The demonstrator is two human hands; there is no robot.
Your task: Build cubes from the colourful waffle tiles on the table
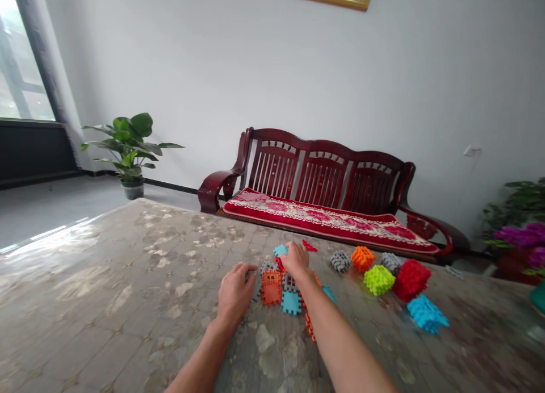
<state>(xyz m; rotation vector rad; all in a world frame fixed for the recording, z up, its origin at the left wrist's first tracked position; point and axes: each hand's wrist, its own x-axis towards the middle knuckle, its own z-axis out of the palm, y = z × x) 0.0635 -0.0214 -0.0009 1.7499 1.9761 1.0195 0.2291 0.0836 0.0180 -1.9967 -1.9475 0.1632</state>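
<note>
Forearms (340, 339): nearest the camera, either side of the tile cluster (271, 293).
Tile cluster: orange, cyan, grey and red pieces, on the tablecloth (170, 313).
Left hand (236, 291): just left of cluster, half open, fingers bent; grip cannot be told.
Right hand (296, 260): at cluster's far side, fingers curled beside cyan tile (280, 250); hold unclear.
Cubes (412, 280): several colours, right of cluster.
Bench (323, 180): beyond cluster.

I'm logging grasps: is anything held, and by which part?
Cannot be told: the right hand is by a blue piece, any grip hidden; the left hand shows no clear hold.
</note>
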